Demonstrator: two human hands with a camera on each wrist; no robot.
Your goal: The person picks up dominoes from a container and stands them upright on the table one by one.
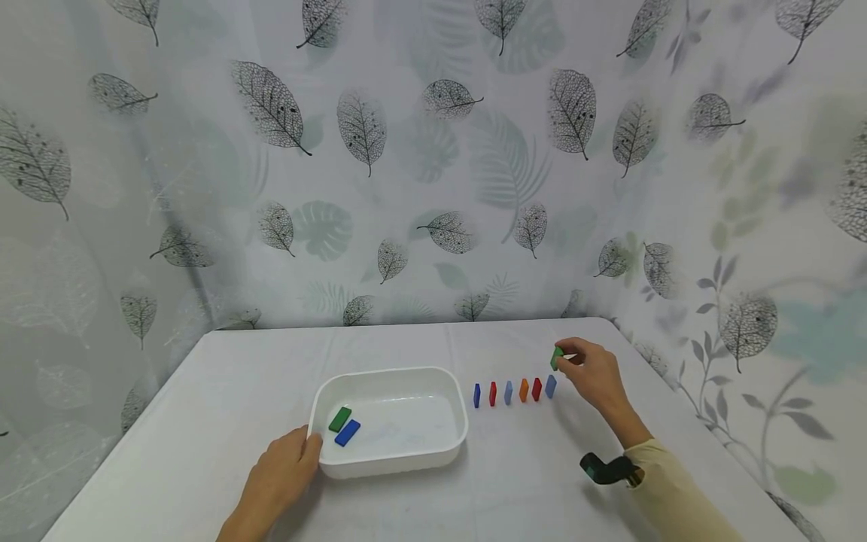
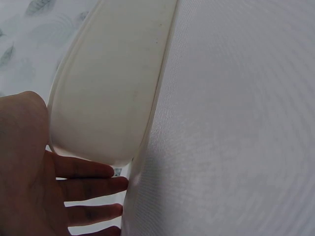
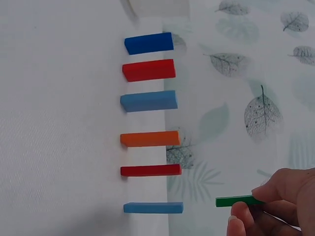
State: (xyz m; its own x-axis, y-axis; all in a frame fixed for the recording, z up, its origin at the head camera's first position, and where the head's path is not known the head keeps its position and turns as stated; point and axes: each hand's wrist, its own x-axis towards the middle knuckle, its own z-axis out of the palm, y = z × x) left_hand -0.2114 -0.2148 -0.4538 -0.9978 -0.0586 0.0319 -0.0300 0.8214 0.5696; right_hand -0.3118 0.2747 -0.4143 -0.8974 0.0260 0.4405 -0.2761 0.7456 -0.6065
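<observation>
My right hand (image 1: 594, 374) pinches a green domino block (image 3: 231, 201) between thumb and fingers, raised above the table beyond the right end of a row of upright blocks. From left to right the row has a dark blue block (image 1: 477, 395), a red one (image 1: 492, 393), a light blue one (image 1: 508, 392), an orange one (image 1: 524, 389), another red one (image 1: 536, 388) and another light blue one (image 1: 551, 386). At the left end of a white tray (image 1: 389, 467), my left hand (image 1: 283, 468) rests against the wall, its fingers straight in the left wrist view.
Inside the tray lie a green block (image 1: 340, 419) and a blue block (image 1: 348, 433), both flat near its left end. A white cloth covers the table (image 1: 271, 376). Leaf-patterned curtains (image 1: 420, 165) stand behind it and at both sides.
</observation>
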